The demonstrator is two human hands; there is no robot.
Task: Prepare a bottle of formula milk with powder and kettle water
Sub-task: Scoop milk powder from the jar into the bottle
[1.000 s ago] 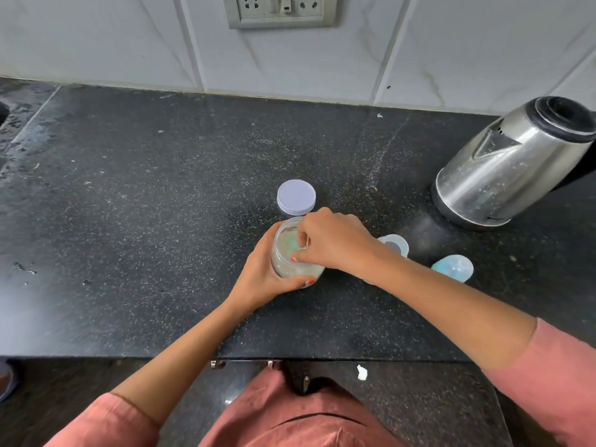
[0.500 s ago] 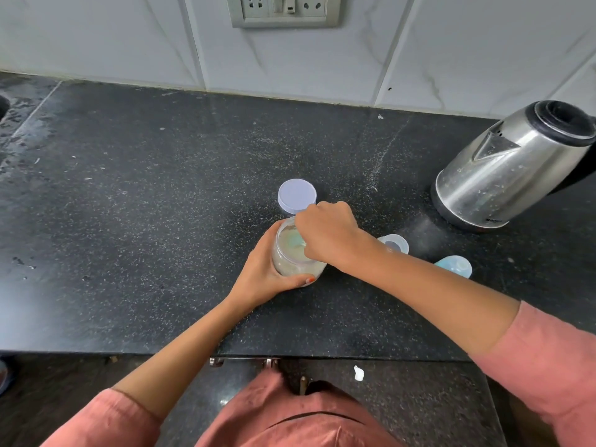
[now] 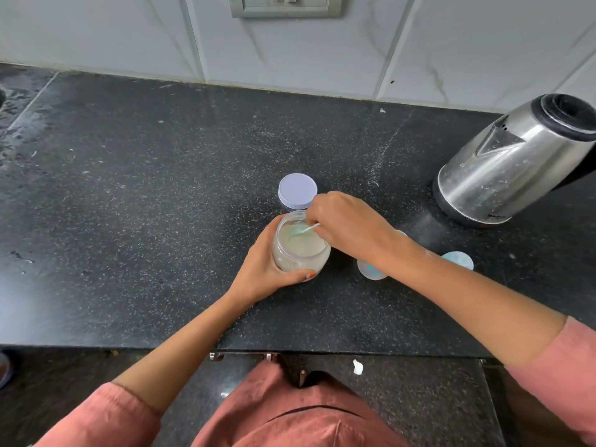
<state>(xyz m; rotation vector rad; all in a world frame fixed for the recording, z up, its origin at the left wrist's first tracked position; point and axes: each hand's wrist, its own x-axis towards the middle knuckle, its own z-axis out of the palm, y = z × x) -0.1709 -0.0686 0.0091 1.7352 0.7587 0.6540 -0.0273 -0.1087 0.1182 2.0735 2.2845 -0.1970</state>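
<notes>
The work is sitting at the powder stage. The powder jar (image 3: 300, 253) is standing open on the worktop (image 3: 129, 204), with its lid (image 3: 297, 191) lying just behind. The baby bottle (image 3: 371, 271) is waiting beside it, half hidden under the right forearm, its contents impossible to tell. Kettle (image 3: 509, 169) water and capping are probably remaining. The left hand (image 3: 264, 272) is curling its fingers (image 3: 290, 275) round the jar. The right hand (image 3: 348, 230) is pinching a pale scoop (image 3: 301, 230), which is dipping into the powder.
</notes>
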